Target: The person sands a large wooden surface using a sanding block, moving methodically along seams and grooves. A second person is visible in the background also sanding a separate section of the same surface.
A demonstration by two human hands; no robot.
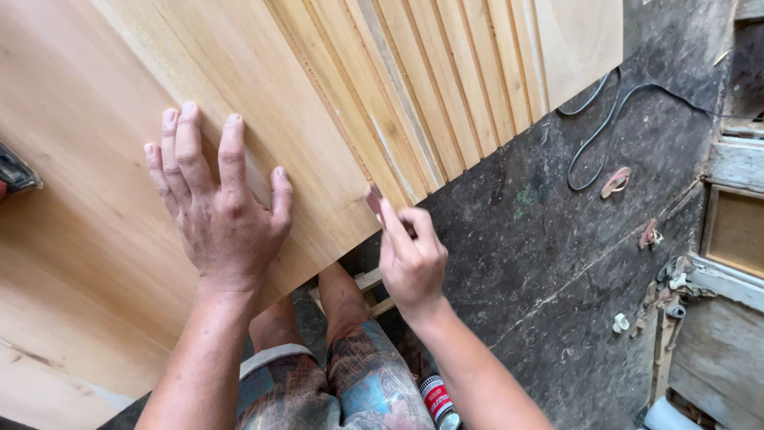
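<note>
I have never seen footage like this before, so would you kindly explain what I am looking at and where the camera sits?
There is no machine here: a person works with two bare hands, and the single picture comes from a camera worn on their head, looking down. The left hand lies flat, fingers spread, on a large pale wooden panel, whose far part has raised parallel slats. The right hand pinches a small reddish-brown piece, perhaps sandpaper, against the panel's edge. Below, you see the person's knees in patterned shorts and a spray can on the dark floor. A black cable and small scraps lie farther off.
</note>
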